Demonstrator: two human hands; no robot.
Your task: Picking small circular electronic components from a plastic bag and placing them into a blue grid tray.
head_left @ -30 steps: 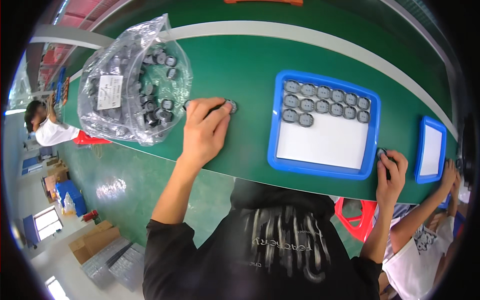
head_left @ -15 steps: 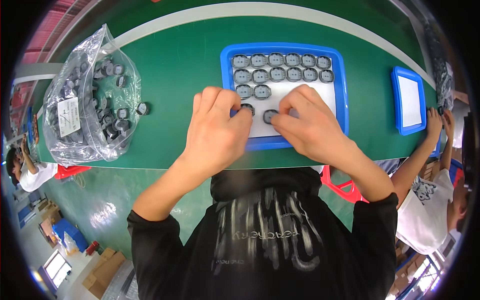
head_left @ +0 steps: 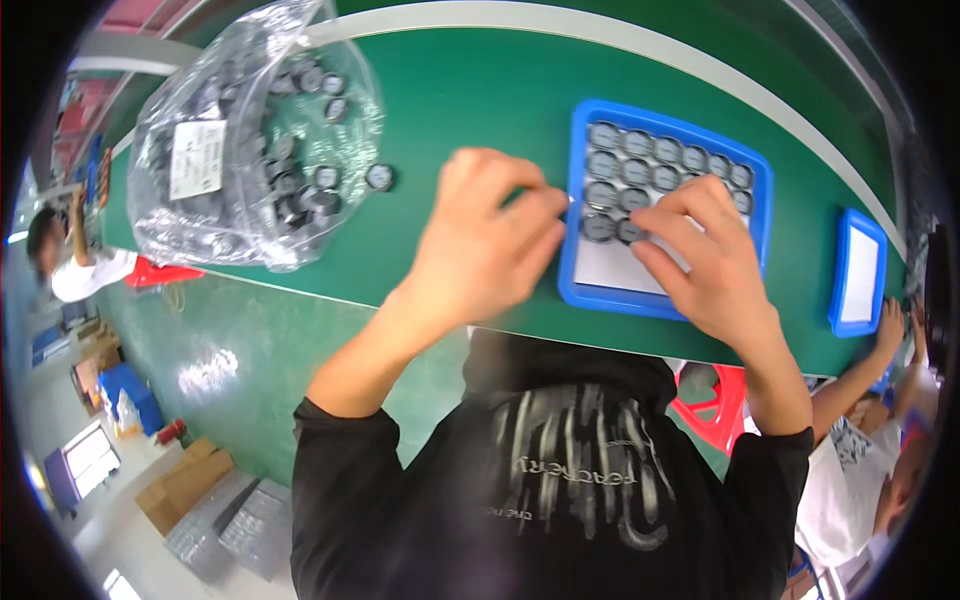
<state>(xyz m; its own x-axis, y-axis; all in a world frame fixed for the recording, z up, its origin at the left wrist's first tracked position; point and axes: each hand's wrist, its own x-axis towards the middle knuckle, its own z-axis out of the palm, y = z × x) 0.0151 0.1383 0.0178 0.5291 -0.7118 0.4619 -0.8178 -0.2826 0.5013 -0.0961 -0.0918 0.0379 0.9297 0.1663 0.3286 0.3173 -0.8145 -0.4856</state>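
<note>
Grey caps [head_left: 599, 228] stand in rows in the blue tray [head_left: 630, 302], by the tabletop's [head_left: 460, 90] near edge. From where I stand, the right hand [head_left: 715, 255] is over the tray, thumb and forefinger slightly parted beside a cap in the nearest row. The left hand [head_left: 490, 230] is at the tray's left edge, fingers curled; I can't tell whether it holds anything. Toward the tabletop's left end, a loose cap [head_left: 380, 177] lies just beside a clear bag [head_left: 255, 140] of more.
</note>
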